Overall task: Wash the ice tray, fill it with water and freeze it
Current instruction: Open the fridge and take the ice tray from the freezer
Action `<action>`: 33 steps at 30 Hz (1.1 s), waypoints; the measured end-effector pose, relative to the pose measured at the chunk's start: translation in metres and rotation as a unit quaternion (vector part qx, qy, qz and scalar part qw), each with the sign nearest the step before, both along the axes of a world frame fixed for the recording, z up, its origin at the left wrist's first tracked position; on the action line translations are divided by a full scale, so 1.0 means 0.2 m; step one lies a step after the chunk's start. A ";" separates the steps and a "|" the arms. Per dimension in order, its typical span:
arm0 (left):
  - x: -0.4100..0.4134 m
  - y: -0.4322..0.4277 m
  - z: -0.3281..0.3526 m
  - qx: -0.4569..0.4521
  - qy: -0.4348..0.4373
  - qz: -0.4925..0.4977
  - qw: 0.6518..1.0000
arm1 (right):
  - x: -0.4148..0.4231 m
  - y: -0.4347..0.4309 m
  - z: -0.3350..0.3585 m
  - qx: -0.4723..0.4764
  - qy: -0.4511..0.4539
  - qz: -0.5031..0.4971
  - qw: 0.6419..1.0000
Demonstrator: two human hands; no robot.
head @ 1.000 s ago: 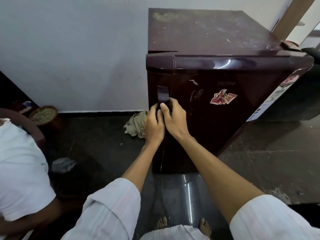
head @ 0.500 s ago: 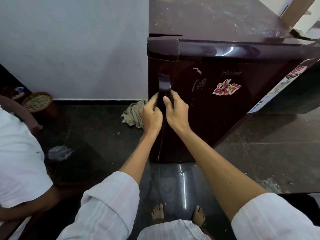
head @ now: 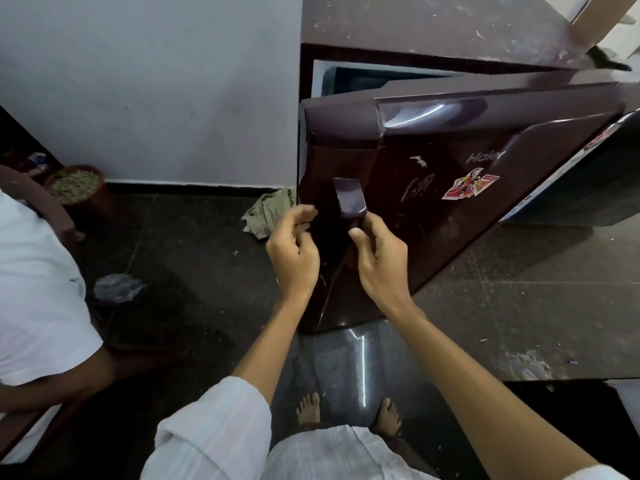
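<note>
So, a dark maroon fridge (head: 433,26) was seen from above, and its door (head: 485,209) was found standing ajar. The door was hinged on the fridge's right, and a wedge-shaped gap was left open at the top left, where a pale inner lining could be made out. The handle (head: 349,199) was set near the door's free left edge, with its long axis running up and down the door and its top end pointed at the fridge's lid.

The lower end of that handle was gripped by the right hand (head: 381,261): the thumb was laid against its near side and the fingers were curled round behind it. The left hand (head: 294,254) was held just left of the door's edge with its fingers loosely curled and nothing held; whether the fingertips were touching the edge couldn't be told. The ice tray wasn't to be seen in this shot, tbh.

A red sticker (head: 471,187) was stuck on the door's front. A crumpled rag (head: 270,213) was dumped on the floor at the fridge's left foot. Further left of the fridge a round pot (head: 74,183) was parked by the wall, with a plastic bag (head: 117,287) lying nearer. Bare feet (head: 308,408) were planted right in front of the fridge.
</note>
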State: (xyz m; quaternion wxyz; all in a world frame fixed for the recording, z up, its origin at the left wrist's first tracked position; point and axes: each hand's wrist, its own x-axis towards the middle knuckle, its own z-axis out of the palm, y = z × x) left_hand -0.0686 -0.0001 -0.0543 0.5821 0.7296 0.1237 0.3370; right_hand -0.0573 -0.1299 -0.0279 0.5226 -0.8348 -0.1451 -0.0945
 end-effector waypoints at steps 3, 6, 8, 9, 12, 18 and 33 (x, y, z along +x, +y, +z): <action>-0.04 0.01 0.00 -0.041 -0.005 0.064 0.997 | -0.10 -0.09 0.00 -0.002 -0.005 -0.002 1.000; -0.08 0.01 -0.01 -0.036 0.041 -0.007 0.999 | -0.20 -0.17 0.00 0.000 -0.006 -0.006 1.000; -0.13 -0.04 -0.02 -0.035 0.063 -0.040 0.997 | -0.29 -0.22 0.01 0.008 -0.006 -0.007 1.000; -0.16 -0.07 -0.03 -0.041 0.069 -0.047 0.996 | -0.33 -0.24 0.02 0.011 -0.016 -0.013 1.000; -0.25 -0.16 -0.06 -0.023 0.062 -0.040 0.997 | -0.45 -0.29 0.10 -0.045 -0.157 -0.061 0.985; -0.44 -0.28 -0.10 0.065 0.021 -0.012 0.998 | -0.62 -0.26 0.37 -0.178 -0.384 0.023 0.906; -0.82 -0.65 -0.13 0.195 -0.109 -0.179 0.958 | -1.01 -0.58 0.41 -0.358 -0.333 -0.155 0.859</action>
